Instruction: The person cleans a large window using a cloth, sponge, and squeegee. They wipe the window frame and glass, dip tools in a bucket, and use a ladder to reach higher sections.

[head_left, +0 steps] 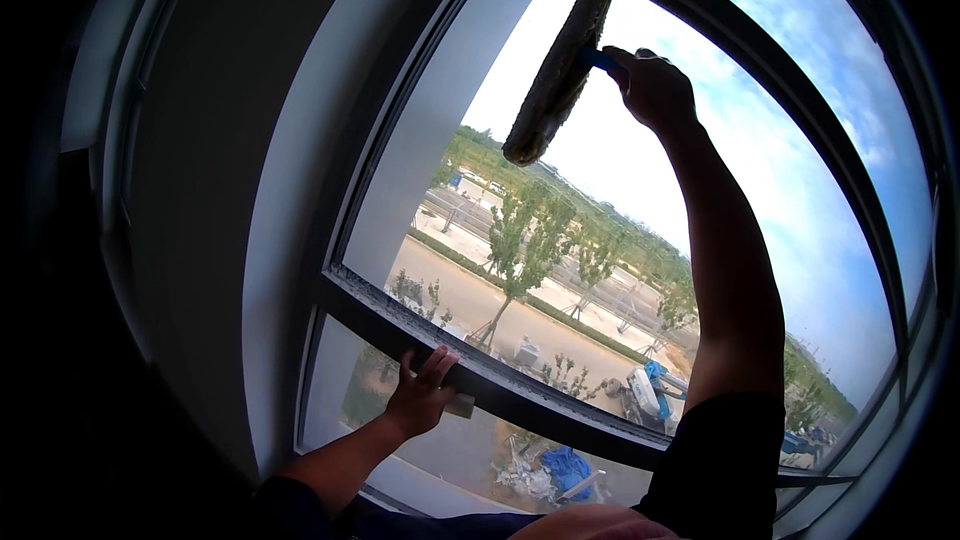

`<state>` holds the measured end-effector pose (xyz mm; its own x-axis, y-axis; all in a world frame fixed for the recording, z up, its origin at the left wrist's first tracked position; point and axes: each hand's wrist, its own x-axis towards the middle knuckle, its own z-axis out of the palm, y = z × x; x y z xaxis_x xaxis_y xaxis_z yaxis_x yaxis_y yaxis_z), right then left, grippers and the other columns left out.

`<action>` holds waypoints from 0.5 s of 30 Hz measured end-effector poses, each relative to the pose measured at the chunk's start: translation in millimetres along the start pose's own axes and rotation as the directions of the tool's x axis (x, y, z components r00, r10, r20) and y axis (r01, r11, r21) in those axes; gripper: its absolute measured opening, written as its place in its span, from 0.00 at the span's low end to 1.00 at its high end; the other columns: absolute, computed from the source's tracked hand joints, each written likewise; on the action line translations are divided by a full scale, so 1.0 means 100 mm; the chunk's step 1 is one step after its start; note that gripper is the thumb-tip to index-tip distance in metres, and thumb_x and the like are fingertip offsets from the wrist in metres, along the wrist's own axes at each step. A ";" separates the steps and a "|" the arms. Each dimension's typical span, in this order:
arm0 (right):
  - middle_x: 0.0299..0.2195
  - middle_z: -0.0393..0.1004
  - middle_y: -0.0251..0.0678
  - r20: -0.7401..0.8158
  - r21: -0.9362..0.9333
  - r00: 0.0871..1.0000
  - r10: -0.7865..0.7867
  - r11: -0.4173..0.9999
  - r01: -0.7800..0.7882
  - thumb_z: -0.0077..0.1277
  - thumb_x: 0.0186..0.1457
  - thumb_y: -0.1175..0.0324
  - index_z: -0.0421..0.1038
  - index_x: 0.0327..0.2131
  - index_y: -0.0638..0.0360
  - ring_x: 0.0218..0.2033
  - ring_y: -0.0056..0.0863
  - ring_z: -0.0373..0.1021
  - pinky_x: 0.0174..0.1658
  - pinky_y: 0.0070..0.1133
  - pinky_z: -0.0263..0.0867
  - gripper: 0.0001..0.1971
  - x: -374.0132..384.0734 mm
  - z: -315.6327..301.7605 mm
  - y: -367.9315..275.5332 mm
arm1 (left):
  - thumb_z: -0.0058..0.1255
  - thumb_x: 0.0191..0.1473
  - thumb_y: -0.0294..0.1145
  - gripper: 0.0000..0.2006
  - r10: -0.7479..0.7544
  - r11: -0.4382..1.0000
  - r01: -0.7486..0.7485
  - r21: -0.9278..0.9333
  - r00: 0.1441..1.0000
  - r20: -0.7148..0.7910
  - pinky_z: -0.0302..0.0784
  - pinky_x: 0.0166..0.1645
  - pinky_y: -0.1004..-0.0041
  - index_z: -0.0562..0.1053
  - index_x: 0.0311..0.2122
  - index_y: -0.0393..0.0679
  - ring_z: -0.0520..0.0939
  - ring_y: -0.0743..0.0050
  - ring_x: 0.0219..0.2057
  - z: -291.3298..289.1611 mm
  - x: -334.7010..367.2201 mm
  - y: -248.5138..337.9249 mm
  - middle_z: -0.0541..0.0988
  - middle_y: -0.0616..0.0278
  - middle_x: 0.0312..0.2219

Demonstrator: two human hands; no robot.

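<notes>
Window mop (561, 70): it stands aslant at the upper window pane (630, 195), its top end near the frame. The right hand (655, 90) is closed around its blue handle (598, 59), the sensible hold. It looks light and stiff beneath a soft sleeve, probably heavier and slippery if wet. The left hand (420, 402) rests on the crossbar (570, 416); whether it grips the pale block (461, 406), I cannot tell.

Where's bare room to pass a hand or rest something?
To pass a hand: the upper pane below the scrubber, above the crossbar, left of the right arm. The crossbar between the left hand and right arm looks bare, though possibly narrow for resting things. Crowded: the pane's top, with right hand and scrubber, and the crossbar at the left hand.
</notes>
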<state>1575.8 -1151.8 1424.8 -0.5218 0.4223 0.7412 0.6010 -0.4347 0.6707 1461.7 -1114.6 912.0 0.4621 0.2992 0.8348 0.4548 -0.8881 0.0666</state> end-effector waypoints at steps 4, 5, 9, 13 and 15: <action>0.29 0.73 0.32 -0.012 0.051 0.999 0.034 0.998 -0.034 0.42 0.59 0.58 0.67 0.50 0.34 0.26 0.28 0.72 0.30 0.26 0.70 0.15 0.64 0.30 -0.43 | 0.46 0.47 0.30 0.04 -0.013 1.000 0.013 -0.018 1.000 0.014 0.44 0.57 0.43 0.73 0.24 0.49 0.50 0.63 0.63 0.01 0.01 -0.02 0.55 0.59 0.57; 0.29 0.74 0.32 -0.021 0.030 0.999 0.047 0.998 -0.046 0.41 0.60 0.60 0.67 0.50 0.33 0.27 0.28 0.73 0.30 0.26 0.70 0.15 0.75 0.32 -0.50 | 0.46 0.47 0.30 0.04 -0.011 1.000 0.011 -0.024 1.000 0.010 0.44 0.57 0.43 0.73 0.24 0.49 0.50 0.63 0.63 0.03 0.02 -0.01 0.55 0.59 0.57; 0.33 0.75 0.31 0.010 0.039 0.989 0.150 0.988 -0.151 0.39 0.59 0.63 0.75 0.39 0.40 0.35 0.29 0.73 0.36 0.28 0.69 0.12 1.19 0.35 -0.83 | 0.49 0.44 0.30 0.03 -0.004 1.000 0.004 -0.008 0.999 -0.033 0.45 0.57 0.42 0.72 0.22 0.50 0.50 0.62 0.63 0.05 0.03 0.01 0.55 0.60 0.57; 0.40 0.73 0.31 0.044 0.208 0.984 0.170 0.962 -0.176 0.36 0.60 0.61 0.72 0.44 0.40 0.44 0.32 0.68 0.43 0.33 0.64 0.14 1.17 0.42 -1.35 | 0.51 0.44 0.30 0.04 -0.037 0.999 0.038 0.028 0.999 -0.014 0.45 0.57 0.42 0.71 0.20 0.50 0.51 0.62 0.62 0.05 0.00 0.00 0.56 0.60 0.56; 0.42 0.71 0.31 0.120 0.204 0.977 0.177 0.958 -0.199 0.35 0.60 0.61 0.70 0.45 0.38 0.46 0.32 0.67 0.44 0.33 0.63 0.14 1.13 0.32 -1.43 | 0.51 0.44 0.30 0.04 -0.041 0.999 0.041 0.016 0.999 -0.031 0.45 0.57 0.42 0.71 0.20 0.50 0.51 0.62 0.62 0.07 0.00 0.03 0.56 0.61 0.56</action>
<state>1450.2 -1016.1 1411.3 -0.3305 0.4314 0.8395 0.8035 -0.3380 0.4900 1468.0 -1115.3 908.4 0.4194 0.3239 0.8481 0.4855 -0.8694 0.0920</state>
